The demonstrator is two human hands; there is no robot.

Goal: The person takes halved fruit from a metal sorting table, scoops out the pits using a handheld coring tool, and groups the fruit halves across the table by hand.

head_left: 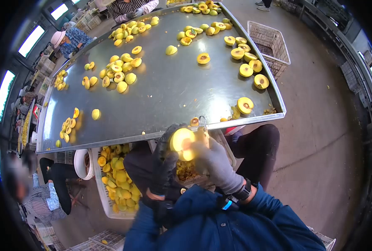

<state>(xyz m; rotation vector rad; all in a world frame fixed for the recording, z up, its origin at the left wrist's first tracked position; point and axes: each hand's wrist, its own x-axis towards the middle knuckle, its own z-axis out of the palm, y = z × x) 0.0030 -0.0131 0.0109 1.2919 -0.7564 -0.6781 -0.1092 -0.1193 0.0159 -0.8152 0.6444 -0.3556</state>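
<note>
Just past the table's near edge, my left hand (pixel 164 161), in a dark glove, is wrapped round a yellow halved fruit (pixel 182 139). My right hand (pixel 217 161), in a grey glove, is closed close against the fruit's right side. Motion blurs its fingers, and what they hold cannot be made out. A metal ring (pixel 202 121) shows just above my right hand. Below the hands, a container (pixel 227 151) between my knees holds yellow scraps (pixel 187 170).
The metal table (pixel 152 104) bears groups of halved fruit (pixel 245 105). A crate (pixel 106 196) full of yellow fruit and a white bucket (pixel 80 163) stand at left. An empty crate (pixel 274 58) is beyond the right edge. Co-workers (pixel 41 201) sit at left and far side.
</note>
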